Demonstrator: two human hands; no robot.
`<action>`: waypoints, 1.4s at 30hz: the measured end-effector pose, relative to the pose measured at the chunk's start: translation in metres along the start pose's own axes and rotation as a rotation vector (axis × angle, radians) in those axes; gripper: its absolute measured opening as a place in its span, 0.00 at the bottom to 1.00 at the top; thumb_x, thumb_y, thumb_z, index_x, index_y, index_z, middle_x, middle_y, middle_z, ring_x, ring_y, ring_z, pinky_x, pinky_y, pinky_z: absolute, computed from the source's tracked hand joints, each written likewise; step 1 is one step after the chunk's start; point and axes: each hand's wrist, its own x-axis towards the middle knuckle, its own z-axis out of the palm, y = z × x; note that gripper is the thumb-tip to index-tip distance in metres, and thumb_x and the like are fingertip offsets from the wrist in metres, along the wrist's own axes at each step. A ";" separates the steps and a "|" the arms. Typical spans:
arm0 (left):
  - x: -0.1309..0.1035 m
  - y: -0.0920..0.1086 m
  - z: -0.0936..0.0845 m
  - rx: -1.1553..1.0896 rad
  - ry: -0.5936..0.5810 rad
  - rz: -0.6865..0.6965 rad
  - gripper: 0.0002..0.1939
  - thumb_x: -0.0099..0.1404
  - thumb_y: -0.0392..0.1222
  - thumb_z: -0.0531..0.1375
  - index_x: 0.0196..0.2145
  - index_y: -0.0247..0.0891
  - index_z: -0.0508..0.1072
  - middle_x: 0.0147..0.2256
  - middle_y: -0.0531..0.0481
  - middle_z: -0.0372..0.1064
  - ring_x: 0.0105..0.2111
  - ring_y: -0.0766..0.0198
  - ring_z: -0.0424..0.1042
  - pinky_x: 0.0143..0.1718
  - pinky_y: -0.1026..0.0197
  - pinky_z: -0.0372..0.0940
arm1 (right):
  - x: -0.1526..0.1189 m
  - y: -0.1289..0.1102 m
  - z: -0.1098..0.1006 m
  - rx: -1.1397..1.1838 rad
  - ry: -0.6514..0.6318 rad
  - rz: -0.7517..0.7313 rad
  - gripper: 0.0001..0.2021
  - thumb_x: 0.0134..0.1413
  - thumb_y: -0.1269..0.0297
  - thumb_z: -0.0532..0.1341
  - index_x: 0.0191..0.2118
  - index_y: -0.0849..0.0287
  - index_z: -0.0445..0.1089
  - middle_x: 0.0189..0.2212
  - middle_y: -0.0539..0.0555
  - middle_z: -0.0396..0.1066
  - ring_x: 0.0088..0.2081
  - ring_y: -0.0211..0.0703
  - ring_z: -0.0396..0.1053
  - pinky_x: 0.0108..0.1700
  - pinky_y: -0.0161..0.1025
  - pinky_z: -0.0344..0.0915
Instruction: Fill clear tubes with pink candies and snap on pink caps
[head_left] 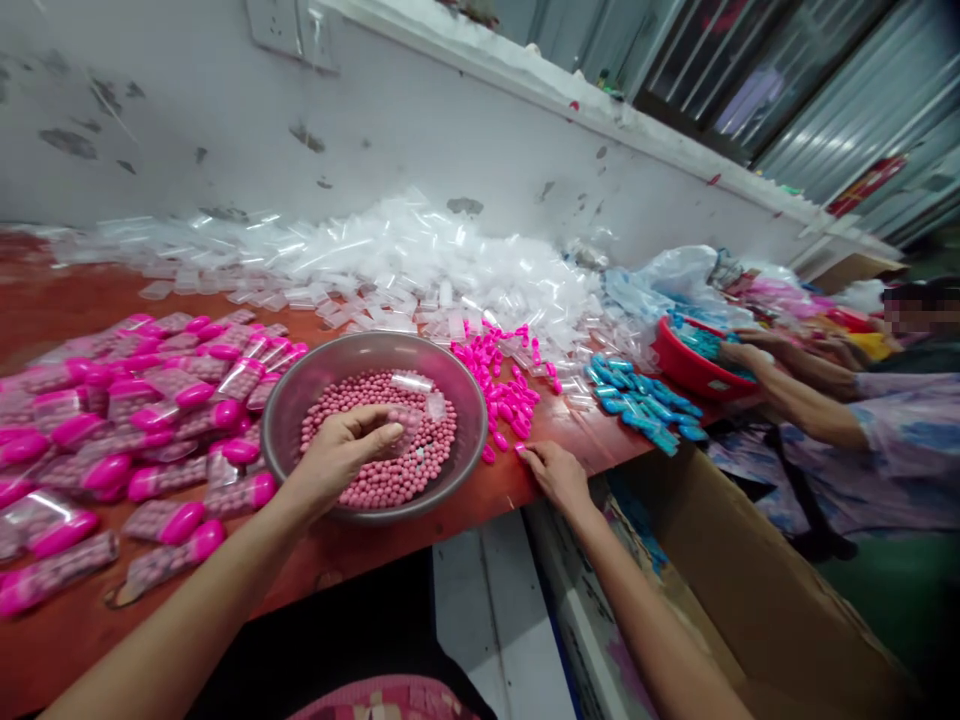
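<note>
Over a grey metal bowl (465, 470) of pink beads (382, 490), my left hand (349, 445) is closed on a small clear plastic case (409, 425), which looks to have beads in it. A clear case (412, 382) lies on the beads. To the right of the bowl, my right hand (553, 472) pinches a bright pink cap (521, 448) at the table's front edge. Just beyond it spreads a pile of loose pink caps (510, 400). Filled cases with pink caps (180, 410) are heaped left of the bowl.
Many clear empty cases (420, 250) are piled along the wall. Blue-capped cases (641, 395) lie on the right, beside a red basin (675, 355) where another person's hands (750, 355) work. Below the table edge stands an open cardboard box (750, 570).
</note>
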 end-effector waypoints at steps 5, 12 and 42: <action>-0.001 0.002 0.000 -0.062 -0.093 0.045 0.15 0.50 0.40 0.62 0.37 0.33 0.71 0.35 0.46 0.70 0.34 0.63 0.69 0.37 0.60 0.65 | 0.006 -0.003 -0.006 -0.085 -0.145 -0.049 0.08 0.46 0.60 0.56 0.32 0.57 0.67 0.25 0.53 0.70 0.30 0.44 0.68 0.30 0.35 0.58; -0.001 -0.001 0.000 0.042 -0.094 0.170 0.11 0.53 0.39 0.58 0.34 0.31 0.72 0.31 0.47 0.70 0.30 0.66 0.68 0.33 0.65 0.63 | 0.018 -0.056 -0.059 0.518 0.103 -0.248 0.18 0.48 0.57 0.56 0.46 0.56 0.61 0.35 0.54 0.68 0.36 0.42 0.67 0.37 0.39 0.64; -0.018 0.005 -0.022 -0.067 0.063 0.263 0.16 0.54 0.41 0.57 0.40 0.32 0.73 0.33 0.46 0.72 0.32 0.62 0.69 0.33 0.63 0.63 | 0.002 -0.173 -0.062 1.423 -0.410 -0.263 0.16 0.44 0.64 0.62 0.43 0.52 0.65 0.39 0.52 0.68 0.35 0.40 0.68 0.38 0.39 0.64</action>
